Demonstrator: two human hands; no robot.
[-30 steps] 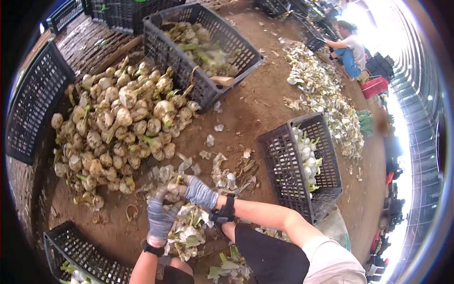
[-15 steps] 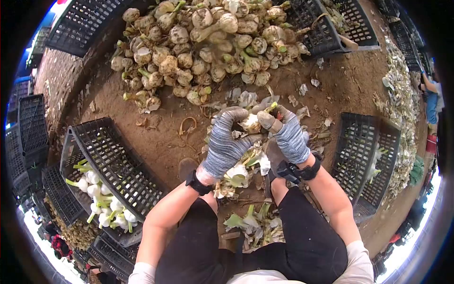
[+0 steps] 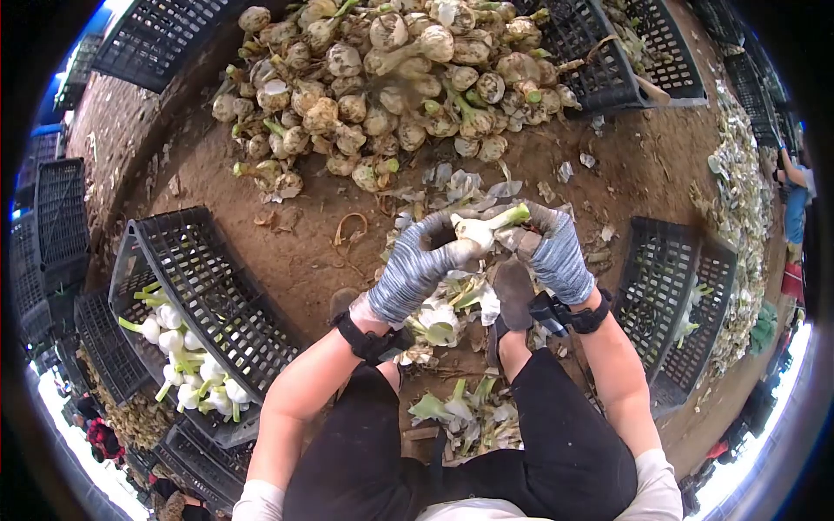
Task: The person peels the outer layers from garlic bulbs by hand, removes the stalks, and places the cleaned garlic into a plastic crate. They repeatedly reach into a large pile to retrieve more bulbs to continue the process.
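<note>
Between my two gloved hands is a white garlic bulb (image 3: 474,228) with a short green stem pointing up to the right. My left hand (image 3: 419,265) grips the bulb end, thumb and fingers closed around it. My right hand (image 3: 549,252) is closed at the stem side, its fingertips pressed against the garlic. Grey striped gloves with dirty fingertips cover both hands. Peeled skins and leaf scraps (image 3: 465,313) lie on the ground under them. Beyond the hands rises a heap of soil-stained garlic bulbs (image 3: 365,95).
At left a tilted black crate (image 3: 221,295) holds clean white garlic (image 3: 187,356). Another black crate (image 3: 665,295) stands at right with some garlic inside. More crates (image 3: 599,61) lie beside the heap. Skins (image 3: 473,417) litter the ground between my legs. A person (image 3: 795,195) is at far right.
The garlic has turned and now shows a smooth white bulb, its green stem angled to the right. Both hands have shifted slightly, the right one outward. The whole view has moved a little.
</note>
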